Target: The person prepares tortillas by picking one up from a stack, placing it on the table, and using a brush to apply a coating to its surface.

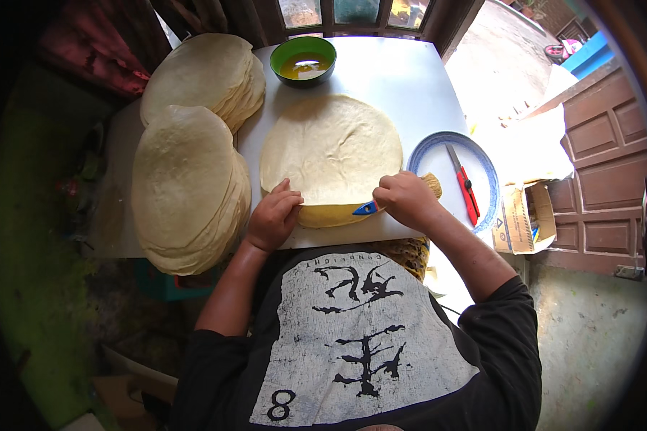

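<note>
A round, flat dough sheet [331, 145] lies before me, slightly wrinkled near its middle. Along its near side the edge makes a straight line, and a yellower, shiny dough layer [326, 215] shows below it. My left hand [276, 215] grips the left end of that edge between thumb and fingers. In my right hand [410, 198] is a brush, its blue handle end [365, 208] pointing left and its tan bristles [432, 185] sticking out to the right. The right fingers are also at the dough's right edge; whether they pinch it is hidden.
Two stacks of round dough sheets, a rear stack [199, 75] and a front stack [186, 183], stand left. A green bowl of yellow liquid [304, 64] sits behind. To the right, a blue-rimmed plate [418, 153] holds a red utility knife [466, 188]. A cardboard box [509, 215] stands beyond.
</note>
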Available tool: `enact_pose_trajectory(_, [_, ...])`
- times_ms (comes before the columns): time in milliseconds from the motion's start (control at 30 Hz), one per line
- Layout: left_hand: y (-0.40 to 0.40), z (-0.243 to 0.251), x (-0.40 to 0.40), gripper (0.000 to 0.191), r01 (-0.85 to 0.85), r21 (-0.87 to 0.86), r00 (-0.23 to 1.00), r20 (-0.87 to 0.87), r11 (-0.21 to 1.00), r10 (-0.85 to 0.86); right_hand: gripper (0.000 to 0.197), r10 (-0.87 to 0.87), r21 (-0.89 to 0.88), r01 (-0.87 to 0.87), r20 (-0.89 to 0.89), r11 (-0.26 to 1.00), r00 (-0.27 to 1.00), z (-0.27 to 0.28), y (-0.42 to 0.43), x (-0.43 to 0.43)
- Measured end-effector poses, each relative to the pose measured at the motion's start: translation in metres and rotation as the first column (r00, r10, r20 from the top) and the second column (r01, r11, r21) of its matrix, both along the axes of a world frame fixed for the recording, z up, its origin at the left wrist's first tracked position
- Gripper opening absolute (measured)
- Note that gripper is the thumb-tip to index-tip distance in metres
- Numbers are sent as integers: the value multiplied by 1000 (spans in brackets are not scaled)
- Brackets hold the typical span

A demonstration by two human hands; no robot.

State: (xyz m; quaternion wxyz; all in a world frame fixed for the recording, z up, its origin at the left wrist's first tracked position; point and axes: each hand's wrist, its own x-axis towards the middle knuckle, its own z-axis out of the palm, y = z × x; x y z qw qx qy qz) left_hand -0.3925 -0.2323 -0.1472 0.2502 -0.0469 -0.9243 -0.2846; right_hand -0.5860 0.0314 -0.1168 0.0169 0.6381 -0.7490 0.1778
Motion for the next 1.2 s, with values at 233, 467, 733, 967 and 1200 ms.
enact_pose_trajectory(233, [-4,-4,-1,15,-9,22,1000,8,1000,9,11,4,0,-4,-11,1000,1000,5,-4,3])
enact_pose_trajectory(467, [-2,1,12,17,51,-19,992,118,999,-48,6,-36,179,25,55,984,998,1,5,2])
enact_pose_trajectory(733, [1,11,-2,41,-12,-103,977,209,995,34,8,-167,35,163,143,986,976,23,-11,-19])
enact_pose_trajectory(967, [11,-2,-60,88,-24,-318,919,367,948,146,13,-180,-90,202,211,975,961,40,-44,-31])
enact_pose_trajectory(1200, [28,1,-106,90,100,-322,889,454,942,61,19,-305,-5,326,340,945,890,45,-34,-41])
